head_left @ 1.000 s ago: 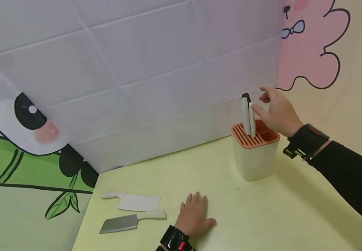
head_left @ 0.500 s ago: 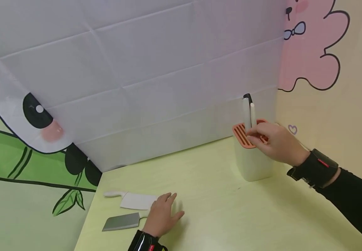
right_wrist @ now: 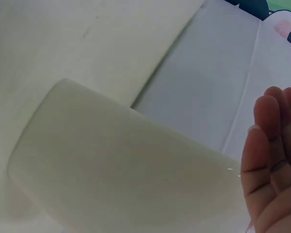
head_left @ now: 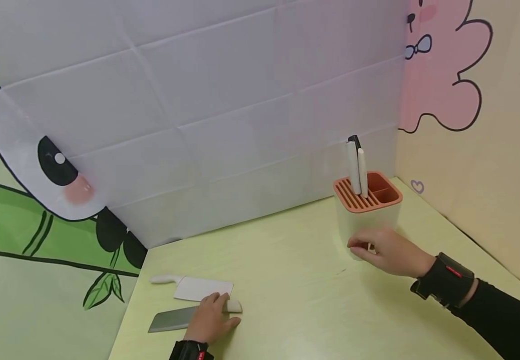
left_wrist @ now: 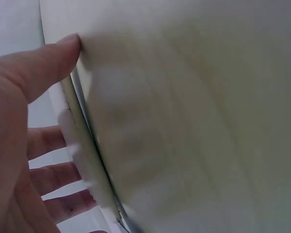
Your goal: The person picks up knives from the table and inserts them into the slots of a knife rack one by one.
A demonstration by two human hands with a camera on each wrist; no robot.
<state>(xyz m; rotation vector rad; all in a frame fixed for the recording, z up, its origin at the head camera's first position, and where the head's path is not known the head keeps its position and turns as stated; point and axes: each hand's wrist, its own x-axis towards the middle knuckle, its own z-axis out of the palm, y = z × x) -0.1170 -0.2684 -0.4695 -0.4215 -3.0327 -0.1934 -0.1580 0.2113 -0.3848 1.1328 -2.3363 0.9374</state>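
Observation:
My left hand (head_left: 210, 317) is over the pale handle (head_left: 234, 306) of a grey-bladed cleaver (head_left: 171, 320), covering part of the blade and handle. In the left wrist view, the thumb and fairly straight fingers (left_wrist: 48, 141) lie on either side of a pale strip with a dark edge; a firm grip is not visible. Just beyond lies a white-bladed cleaver (head_left: 202, 288). My right hand (head_left: 390, 250) hovers before the white knife holder (head_left: 368, 222), fingers loosely bent and holding nothing. Two white handles (head_left: 353, 167) and a black one (head_left: 354, 141) stand in the holder's slots; their lower parts are hidden.
The holder has an orange slotted top (head_left: 352, 200) with open compartments at its right. It stands near the back edge of the pale yellow table (head_left: 287, 280). Behind rises a white cloth backdrop (head_left: 241, 125) with cartoon prints, and a cream wall (head_left: 489, 200) borders the right side.
My left hand has moved left from the bare tabletop onto the cleaver handle. My right hand has come down from beside the upright handles to the front of the holder.

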